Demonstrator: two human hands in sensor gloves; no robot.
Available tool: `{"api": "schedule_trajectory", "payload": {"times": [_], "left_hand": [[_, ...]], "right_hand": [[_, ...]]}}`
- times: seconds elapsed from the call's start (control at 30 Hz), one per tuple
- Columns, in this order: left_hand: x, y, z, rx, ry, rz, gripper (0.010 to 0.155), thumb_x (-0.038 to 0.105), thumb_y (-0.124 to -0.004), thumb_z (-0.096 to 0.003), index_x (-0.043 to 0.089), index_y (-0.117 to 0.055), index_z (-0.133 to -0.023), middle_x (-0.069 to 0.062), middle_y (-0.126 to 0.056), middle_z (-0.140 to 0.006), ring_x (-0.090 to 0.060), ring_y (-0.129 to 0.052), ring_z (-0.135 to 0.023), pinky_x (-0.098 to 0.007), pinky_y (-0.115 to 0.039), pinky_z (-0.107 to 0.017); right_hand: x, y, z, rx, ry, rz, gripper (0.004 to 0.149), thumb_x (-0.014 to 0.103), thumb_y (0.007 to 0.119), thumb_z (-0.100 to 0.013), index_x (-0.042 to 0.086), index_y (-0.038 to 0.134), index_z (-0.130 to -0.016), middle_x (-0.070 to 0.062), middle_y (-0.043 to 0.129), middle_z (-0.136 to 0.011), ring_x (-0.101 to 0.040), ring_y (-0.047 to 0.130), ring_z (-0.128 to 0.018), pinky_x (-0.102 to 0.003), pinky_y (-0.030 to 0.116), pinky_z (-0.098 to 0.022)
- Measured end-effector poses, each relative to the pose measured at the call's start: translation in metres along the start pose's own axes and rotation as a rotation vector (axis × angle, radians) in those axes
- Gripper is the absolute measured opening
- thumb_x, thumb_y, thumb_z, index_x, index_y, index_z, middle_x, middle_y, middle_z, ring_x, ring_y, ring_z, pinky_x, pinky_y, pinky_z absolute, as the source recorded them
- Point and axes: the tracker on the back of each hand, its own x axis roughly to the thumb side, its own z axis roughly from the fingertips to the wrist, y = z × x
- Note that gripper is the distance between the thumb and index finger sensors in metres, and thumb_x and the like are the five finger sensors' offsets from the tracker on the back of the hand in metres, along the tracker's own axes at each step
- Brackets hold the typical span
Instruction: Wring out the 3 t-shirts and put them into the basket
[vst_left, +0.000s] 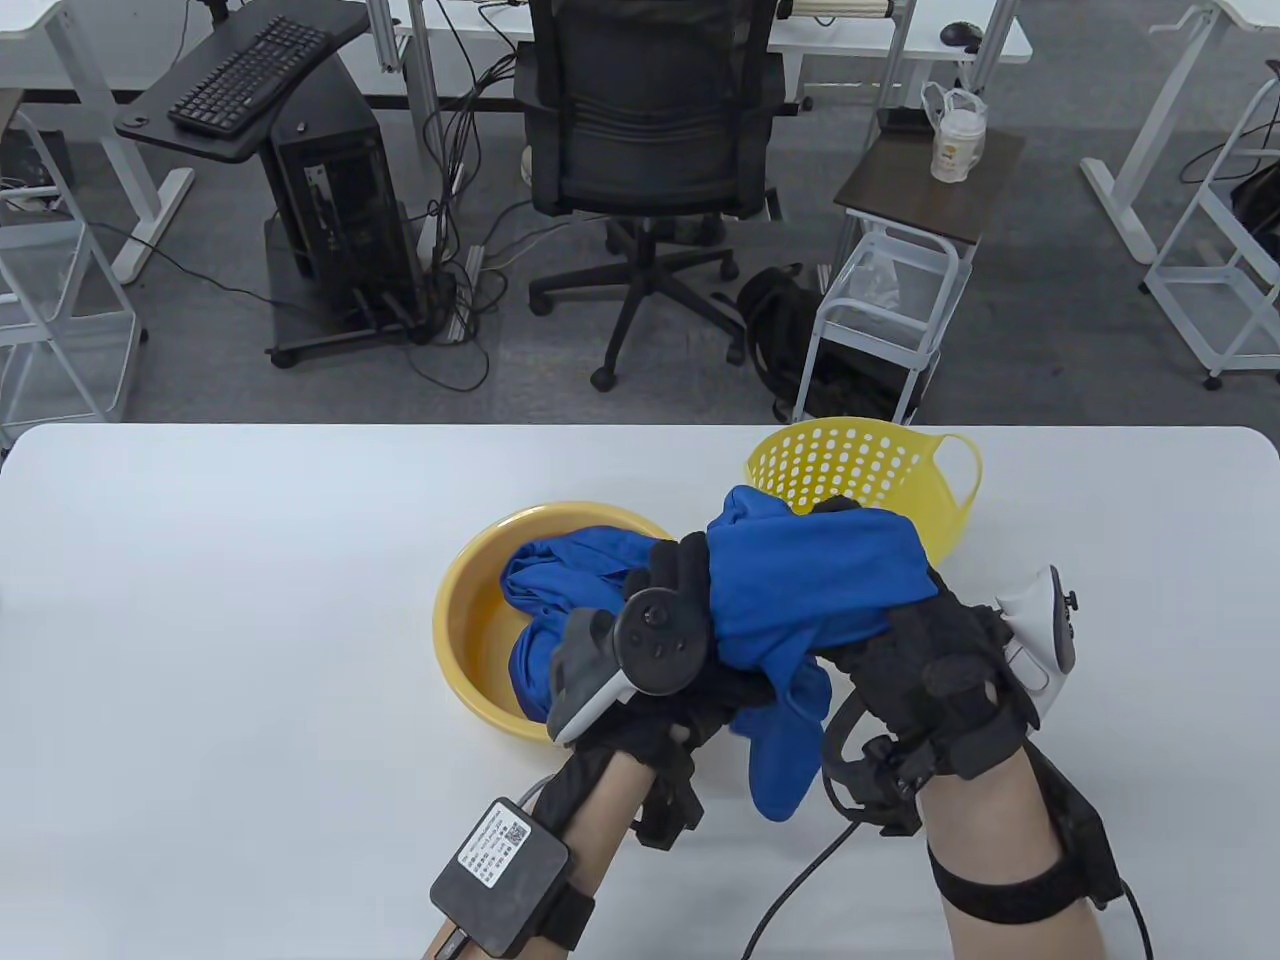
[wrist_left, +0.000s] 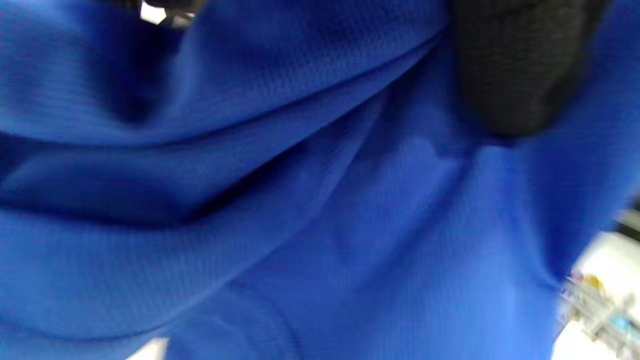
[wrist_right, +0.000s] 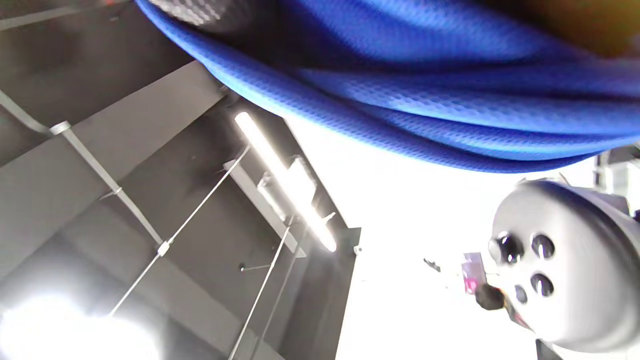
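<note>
A blue t-shirt (vst_left: 810, 580) is bunched up above the table between both hands. My left hand (vst_left: 685, 585) grips its left end, fingers curled over the cloth. My right hand (vst_left: 890, 640) grips its right end from below, and a loose tail hangs down toward the table. More blue t-shirt cloth (vst_left: 560, 590) lies in the yellow basin (vst_left: 470, 620) at the left. The yellow perforated basket (vst_left: 870, 470) stands behind the held shirt, at the right. Blue fabric (wrist_left: 300, 200) fills the left wrist view, with a gloved finger (wrist_left: 515, 65) on it. Blue cloth (wrist_right: 425, 90) crosses the top of the right wrist view.
The white table (vst_left: 200, 600) spreads wide to the left and right of the basin. Beyond its far edge stand an office chair (vst_left: 650, 150), a small white cart (vst_left: 890, 300) and a computer tower. A cable (vst_left: 790, 890) trails from my right wrist.
</note>
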Motion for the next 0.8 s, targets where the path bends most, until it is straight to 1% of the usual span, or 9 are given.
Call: {"api": "schedule_trajectory", "payload": {"times": [0.07,0.1,0.13,0.23,0.33,0.43,0.53,0.67,0.8], "left_hand": [[-0.016,0.011,-0.005,0.077,0.01,0.116,0.065,0.057,-0.081,-0.0585,0.037,-0.056,-0.115,-0.021,-0.06,-0.123,-0.057,-0.07,-0.1,-0.07,-0.066,-0.068],[-0.028,0.019,-0.005,0.098,-0.005,0.246,0.054,0.054,-0.076,-0.0615,0.036,-0.063,-0.111,-0.018,-0.074,-0.117,-0.05,-0.081,-0.095,-0.065,-0.073,-0.066],[-0.035,0.024,-0.004,0.107,-0.015,0.326,0.052,0.052,-0.074,-0.0637,0.034,-0.062,-0.111,-0.019,-0.077,-0.114,-0.046,-0.087,-0.091,-0.062,-0.077,-0.065],[-0.064,0.048,0.007,0.173,-0.044,0.653,0.05,0.05,-0.07,-0.0657,0.031,-0.059,-0.111,-0.02,-0.081,-0.108,-0.039,-0.096,-0.081,-0.054,-0.085,-0.058],[-0.083,0.059,0.015,0.173,-0.059,0.836,0.051,0.049,-0.068,-0.0667,0.029,-0.055,-0.112,-0.021,-0.079,-0.109,-0.038,-0.096,-0.081,-0.053,-0.086,-0.058],[-0.103,0.067,0.021,0.121,-0.03,1.012,0.053,0.049,-0.065,-0.0688,0.027,-0.05,-0.114,-0.023,-0.073,-0.112,-0.041,-0.091,-0.085,-0.055,-0.082,-0.06],[-0.113,0.073,0.025,0.165,-0.003,0.985,0.055,0.049,-0.062,-0.0702,0.026,-0.044,-0.116,-0.024,-0.067,-0.115,-0.042,-0.087,-0.089,-0.056,-0.079,-0.063],[-0.11,0.077,0.028,0.189,-0.004,0.938,0.056,0.05,-0.062,-0.0703,0.026,-0.042,-0.117,-0.025,-0.063,-0.116,-0.044,-0.083,-0.092,-0.059,-0.075,-0.065],[-0.094,0.08,0.032,0.242,-0.015,0.721,0.057,0.05,-0.065,-0.0695,0.026,-0.046,-0.117,-0.026,-0.064,-0.116,-0.046,-0.082,-0.091,-0.06,-0.075,-0.064]], "right_hand": [[0.006,0.004,0.004,0.002,-0.048,0.04,0.05,0.03,0.067,-0.065,0.0,0.063,-0.105,-0.041,0.07,-0.099,-0.073,0.07,-0.075,-0.077,0.066,-0.047],[0.011,0.002,0.006,-0.024,-0.096,0.087,0.05,0.03,0.067,-0.064,0.0,0.064,-0.105,-0.041,0.07,-0.099,-0.073,0.071,-0.076,-0.077,0.067,-0.048],[0.014,0.0,0.006,-0.047,-0.123,0.12,0.05,0.029,0.068,-0.064,0.0,0.065,-0.104,-0.041,0.071,-0.098,-0.072,0.074,-0.074,-0.076,0.069,-0.047],[0.015,-0.02,-0.004,-0.12,-0.14,0.311,0.048,0.027,0.074,-0.063,-0.002,0.071,-0.102,-0.043,0.077,-0.094,-0.069,0.081,-0.073,-0.074,0.072,-0.046],[0.0,-0.034,-0.019,-0.08,-0.07,0.582,0.051,0.03,0.078,-0.062,-0.002,0.075,-0.102,-0.043,0.079,-0.095,-0.072,0.076,-0.076,-0.077,0.067,-0.048],[-0.016,-0.042,-0.03,-0.026,0.04,0.945,0.081,0.039,0.089,-0.058,-0.004,0.049,-0.114,-0.047,0.059,-0.106,-0.078,0.059,-0.085,-0.084,0.054,-0.053],[-0.024,-0.033,-0.032,0.071,0.028,1.051,0.099,0.043,0.095,-0.054,-0.002,0.032,-0.117,-0.048,0.039,-0.112,-0.082,0.041,-0.09,-0.09,0.044,-0.051],[-0.03,-0.011,-0.029,0.192,-0.008,0.932,0.107,0.046,0.095,-0.053,-0.001,0.023,-0.116,-0.049,0.029,-0.113,-0.083,0.034,-0.09,-0.091,0.041,-0.051],[-0.043,0.015,-0.021,0.173,-0.094,0.94,0.11,0.048,0.096,-0.05,0.0,0.021,-0.116,-0.048,0.029,-0.113,-0.083,0.034,-0.09,-0.092,0.041,-0.051]]}}
